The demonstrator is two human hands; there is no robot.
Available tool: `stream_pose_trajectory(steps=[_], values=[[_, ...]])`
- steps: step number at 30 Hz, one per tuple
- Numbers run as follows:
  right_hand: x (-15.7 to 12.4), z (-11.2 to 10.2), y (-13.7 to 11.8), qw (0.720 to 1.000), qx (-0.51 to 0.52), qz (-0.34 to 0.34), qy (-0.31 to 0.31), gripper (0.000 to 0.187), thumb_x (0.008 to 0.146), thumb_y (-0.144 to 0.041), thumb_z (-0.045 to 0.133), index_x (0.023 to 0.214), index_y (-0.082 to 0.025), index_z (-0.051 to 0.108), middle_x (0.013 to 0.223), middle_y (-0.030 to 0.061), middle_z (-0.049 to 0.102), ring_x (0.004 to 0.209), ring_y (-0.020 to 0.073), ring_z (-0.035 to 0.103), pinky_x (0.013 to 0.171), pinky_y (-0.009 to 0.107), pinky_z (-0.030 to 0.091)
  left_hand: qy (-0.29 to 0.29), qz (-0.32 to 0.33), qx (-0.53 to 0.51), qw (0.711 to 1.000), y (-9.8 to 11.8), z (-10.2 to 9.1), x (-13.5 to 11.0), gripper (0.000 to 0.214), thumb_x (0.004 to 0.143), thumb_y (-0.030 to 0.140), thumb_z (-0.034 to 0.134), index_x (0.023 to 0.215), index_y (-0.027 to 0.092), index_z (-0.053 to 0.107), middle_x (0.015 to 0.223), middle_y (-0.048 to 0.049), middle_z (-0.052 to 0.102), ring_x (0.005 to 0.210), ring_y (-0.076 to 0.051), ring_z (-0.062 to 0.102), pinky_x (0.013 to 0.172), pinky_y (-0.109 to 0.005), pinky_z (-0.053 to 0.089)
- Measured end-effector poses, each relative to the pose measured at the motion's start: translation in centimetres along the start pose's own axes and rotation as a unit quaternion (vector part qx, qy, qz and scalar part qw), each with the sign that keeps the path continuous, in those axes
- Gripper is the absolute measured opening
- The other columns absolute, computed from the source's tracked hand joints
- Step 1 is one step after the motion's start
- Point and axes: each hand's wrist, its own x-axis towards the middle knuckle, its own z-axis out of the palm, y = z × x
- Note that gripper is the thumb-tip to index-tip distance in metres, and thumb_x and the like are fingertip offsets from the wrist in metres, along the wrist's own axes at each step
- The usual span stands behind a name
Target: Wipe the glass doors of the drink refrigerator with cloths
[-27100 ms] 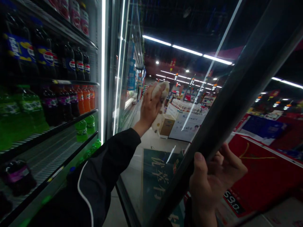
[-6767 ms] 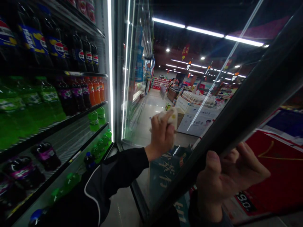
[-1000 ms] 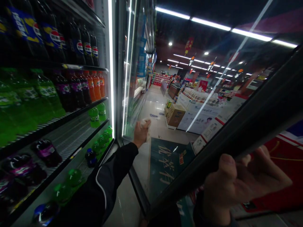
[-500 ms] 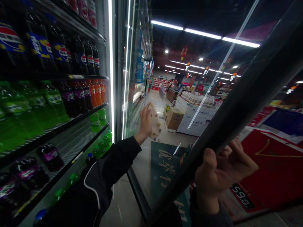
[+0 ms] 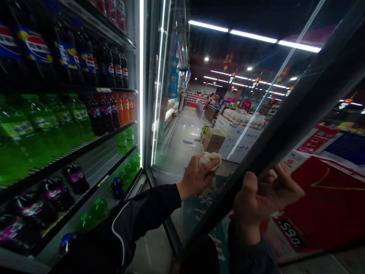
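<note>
My left hand (image 5: pixel 196 177) is closed on a bunched, pale cloth (image 5: pixel 210 161) and holds it against the glass pane of a cooler door. Part of the cloth hangs below my fingers, and a dark pattern shows on it faintly. My right hand (image 5: pixel 261 205) grips the dark frame (image 5: pixel 258 152) of that door, the thumb on its near side and the fingers bent at its outer edge. The door stands swung open, tilted across my view.
To the left, cooler shelves (image 5: pixel 114 133) hold cola, green, purple and orange drink bottles. A bright light strip (image 5: pixel 142 76) runs up the cooler's edge. Through the glass appear an aisle floor (image 5: pixel 185 129), cartons (image 5: pixel 213 140) and stacked goods. A red display box (image 5: pixel 327 198) stands at the right.
My left hand has moved the cloth right and downward over the glass, closer to the door frame. My right hand keeps its grip on the frame. The view has shifted slightly left.
</note>
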Motion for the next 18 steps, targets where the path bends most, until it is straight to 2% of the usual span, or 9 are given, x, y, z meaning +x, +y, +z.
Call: stream_pose_trajectory(steps=[2, 4, 7, 10, 13, 15, 16, 18], values=[[0.0, -0.1, 0.2, 1.000, -0.005, -0.004, 0.005, 0.052, 0.081, -0.028, 0.085, 0.126, -0.023, 0.058, 0.136, 0.0097, 0.067, 0.126, 0.0274, 0.069, 0.103, 0.048, 0.056, -0.008, -0.038, -0.020, 0.999, -1.4, 0.1, -0.5, 0.049, 0.102, 0.029, 0.068, 0.151, 0.033, 0.069, 0.151, -0.0134, 0.056, 0.136, -0.032, 0.058, 0.118, -0.053, 0.057], [0.0, -0.2, 0.5, 1.000, -0.012, -0.005, 0.005, 0.052, 0.082, -0.031, 0.085, 0.125, -0.024, 0.057, 0.138, 0.0097, 0.065, 0.127, 0.0281, 0.069, 0.104, 0.051, 0.058, 0.002, -0.112, -0.042, 0.993, -2.8, -0.1, -0.5, 0.047, 0.097, 0.026, 0.071, 0.144, 0.031, 0.073, 0.147, -0.0118, 0.058, 0.134, -0.031, 0.060, 0.120, -0.053, 0.056], [-0.2, -0.4, 1.0, 1.000, -0.025, 0.004, -0.008, 0.053, 0.084, -0.035, 0.083, 0.128, -0.025, 0.055, 0.141, 0.0108, 0.064, 0.122, 0.0280, 0.071, 0.104, 0.054, 0.059, 0.045, -0.198, -0.053, 0.978, -4.1, -0.6, -0.4, 0.049, 0.100, 0.020, 0.062, 0.148, 0.028, 0.069, 0.145, -0.0117, 0.058, 0.133, -0.029, 0.061, 0.121, -0.053, 0.055], [-0.3, -0.6, 1.3, 0.999, -0.029, 0.008, -0.010, 0.055, 0.085, -0.036, 0.083, 0.130, -0.024, 0.054, 0.142, 0.0116, 0.063, 0.121, 0.0276, 0.072, 0.107, 0.057, 0.058, 0.086, -0.249, -0.061, 0.963, -4.3, -0.8, 0.0, 0.049, 0.105, 0.019, 0.054, 0.154, 0.026, 0.061, 0.144, -0.0128, 0.058, 0.130, -0.026, 0.064, 0.121, -0.051, 0.056], [-0.3, -0.5, 1.3, 1.000, -0.020, 0.008, -0.010, 0.054, 0.085, -0.034, 0.083, 0.130, -0.025, 0.054, 0.143, 0.0114, 0.062, 0.124, 0.0276, 0.071, 0.110, 0.058, 0.057, 0.119, -0.301, -0.076, 0.943, -3.5, -0.8, 1.2, 0.049, 0.105, 0.017, 0.053, 0.154, 0.023, 0.057, 0.134, -0.0130, 0.063, 0.122, -0.025, 0.068, 0.116, -0.051, 0.060], [-0.3, -0.5, 1.1, 1.000, -0.014, 0.004, -0.010, 0.053, 0.084, -0.033, 0.083, 0.128, -0.025, 0.054, 0.142, 0.0108, 0.063, 0.126, 0.0280, 0.071, 0.110, 0.057, 0.057, 0.124, -0.312, -0.092, 0.938, -2.1, -1.2, 2.5, 0.048, 0.104, 0.018, 0.057, 0.152, 0.023, 0.058, 0.131, -0.0114, 0.066, 0.120, -0.025, 0.069, 0.114, -0.049, 0.062], [-0.3, -0.4, 1.0, 1.000, -0.012, 0.000, -0.010, 0.053, 0.084, -0.033, 0.083, 0.128, -0.025, 0.054, 0.141, 0.0104, 0.064, 0.127, 0.0281, 0.071, 0.109, 0.056, 0.058, 0.116, -0.295, -0.107, 0.942, -1.2, -1.6, 3.3, 0.048, 0.104, 0.019, 0.060, 0.152, 0.024, 0.058, 0.131, -0.0106, 0.066, 0.122, -0.025, 0.069, 0.114, -0.048, 0.062], [-0.3, -0.4, 0.8, 1.000, -0.007, -0.005, -0.011, 0.052, 0.084, -0.031, 0.083, 0.127, -0.025, 0.055, 0.139, 0.0097, 0.065, 0.126, 0.0281, 0.071, 0.108, 0.056, 0.058, 0.075, -0.211, -0.141, 0.964, 1.0, -2.8, 5.0, 0.048, 0.105, 0.023, 0.063, 0.153, 0.028, 0.059, 0.136, -0.0092, 0.065, 0.127, -0.025, 0.068, 0.116, -0.046, 0.061]])
